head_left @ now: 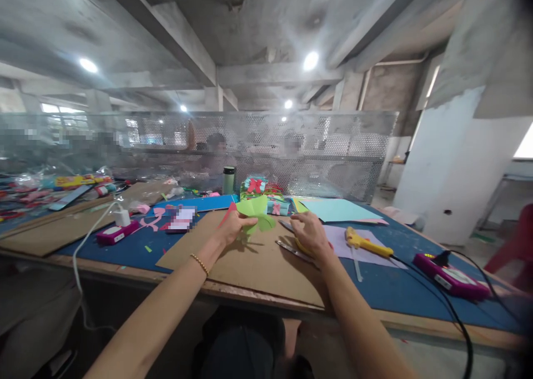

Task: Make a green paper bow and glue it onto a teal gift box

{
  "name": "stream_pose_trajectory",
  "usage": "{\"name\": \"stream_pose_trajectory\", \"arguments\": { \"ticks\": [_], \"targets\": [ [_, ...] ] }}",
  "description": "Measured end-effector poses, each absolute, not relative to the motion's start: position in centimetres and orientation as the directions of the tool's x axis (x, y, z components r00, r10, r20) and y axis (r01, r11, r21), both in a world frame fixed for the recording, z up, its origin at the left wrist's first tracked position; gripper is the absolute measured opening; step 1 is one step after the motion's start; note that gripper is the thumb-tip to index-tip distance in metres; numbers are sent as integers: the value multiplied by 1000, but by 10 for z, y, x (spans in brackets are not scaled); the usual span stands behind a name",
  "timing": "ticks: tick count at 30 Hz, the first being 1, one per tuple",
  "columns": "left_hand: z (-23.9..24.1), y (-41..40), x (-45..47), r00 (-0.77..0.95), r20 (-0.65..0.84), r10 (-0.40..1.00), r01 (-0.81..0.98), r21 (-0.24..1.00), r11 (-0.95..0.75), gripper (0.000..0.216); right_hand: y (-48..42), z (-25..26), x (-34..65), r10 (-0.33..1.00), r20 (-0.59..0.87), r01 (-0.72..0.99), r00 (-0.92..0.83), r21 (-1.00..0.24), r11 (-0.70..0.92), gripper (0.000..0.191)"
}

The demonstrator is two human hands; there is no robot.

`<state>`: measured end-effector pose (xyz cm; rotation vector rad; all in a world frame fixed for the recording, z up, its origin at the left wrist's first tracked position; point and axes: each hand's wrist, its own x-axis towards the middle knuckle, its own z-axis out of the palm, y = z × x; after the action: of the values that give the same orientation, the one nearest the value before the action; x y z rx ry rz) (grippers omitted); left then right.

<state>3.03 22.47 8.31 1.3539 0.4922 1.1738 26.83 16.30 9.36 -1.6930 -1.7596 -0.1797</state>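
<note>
From my distant seat I see the left hand pinching the edge of the green paper, thumb and fingers closed with no visible gap; the paper reaches out toward two o'clock from that grip. The right hand is curled round the scissors — blades parted, their long axis pointing to ten o'clock, toward the paper yet apart from it. So the paper sits between both hands, nearer the left. It looks lime green and thin, with leaf-like lobes; its own long axis I can't settle. Beneath lies brown cardboard; at three o'clock from the right hand, a yellow glue gun rests on lilac paper; at twelve, beyond the paper, wrapped pieces.
</note>
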Motion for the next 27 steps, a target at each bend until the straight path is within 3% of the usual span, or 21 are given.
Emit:
{"name": "stream_pose_trajectory", "arguments": {
  "ticks": [5,9,15,27],
  "targets": [
    [90,212,56,500,353,791,-308,926,-219,41,164,95,253,824,564,762,-50,-512,397,46],
    [89,211,62,484,331,810,-246,940,-237,42,163,90,249,839,523,640,-146,-597,483,40],
    [79,214,57,495,324,806,-240,943,-232,39,160,93,238,853,484,575,-193,-649,498,32],
    [70,216,59,478,299,826,-287,942,-174,39,156,98,228,853,493,566,-169,-660,494,41]
  ]
}}
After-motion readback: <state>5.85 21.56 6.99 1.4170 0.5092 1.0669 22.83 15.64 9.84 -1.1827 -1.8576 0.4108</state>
